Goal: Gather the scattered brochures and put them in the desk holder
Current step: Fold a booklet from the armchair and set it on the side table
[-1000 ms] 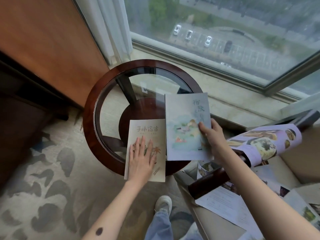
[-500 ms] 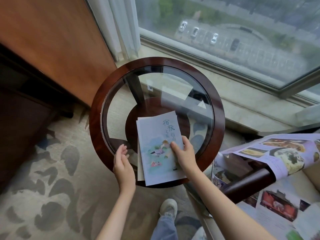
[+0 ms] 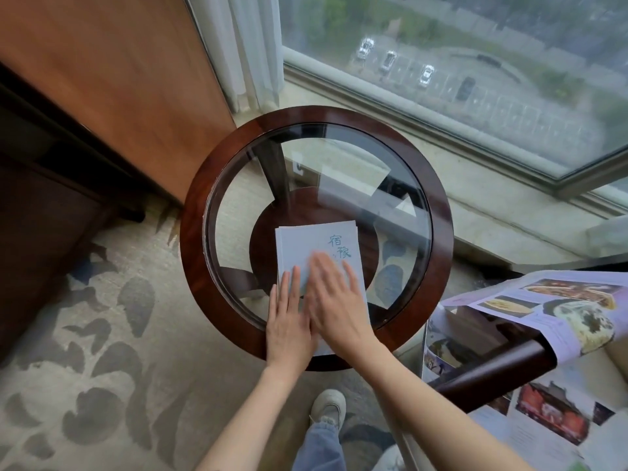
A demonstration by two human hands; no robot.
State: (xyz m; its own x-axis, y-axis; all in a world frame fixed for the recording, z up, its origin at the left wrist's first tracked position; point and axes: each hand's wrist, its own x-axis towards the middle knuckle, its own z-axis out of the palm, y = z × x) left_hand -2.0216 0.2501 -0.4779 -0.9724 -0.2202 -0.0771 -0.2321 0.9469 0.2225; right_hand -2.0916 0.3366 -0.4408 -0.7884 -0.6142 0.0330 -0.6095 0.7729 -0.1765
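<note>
Step in hand: squaring a small stack of brochures [image 3: 316, 246] on the round glass-topped side table [image 3: 438, 212]. The stack lies flat on the glass, on the near half of the table, its near end overlapping the wooden rim. The top cover is pale blue with teal brush characters at the upper right. Offset page edges along the far and left sides indicate more than one booklet; the count cannot be read.

Hand state: the left hand [image 3: 289, 326] lies flat with fingers extended and together, palm down on the near-left corner of the stack. The right hand [image 3: 334, 300] is also open and flat, pressing on the centre of the cover; it is motion-blurred. Neither hand grips anything.

Judged progress: early. Further printed sheets remain ungathered. A glossy food leaflet [image 3: 557, 311] is draped over the dark wooden chair arm [image 3: 489, 375], and more photo leaflets [image 3: 557, 423] lie on the seat at the lower right. No desk holder is in view.

Next move, as judged: either lift the aligned stack by its near edge, or leave it and reach right for the draped leaflet. The stack overhangs the rim, which offers a thumb-under pinch point.

Materials:
- Table top: smooth clear glass, low friction; paper slides readily, so downward pressure is needed during alignment.
- Rim: polished reddish-brown wood, circular.
- Brochures: thin matte paper, rectangular, flexible.
- Draped leaflet: thin, limp, likely to fold when lifted by one corner.
- Floor: patterned carpet [image 3: 102, 334].
</note>
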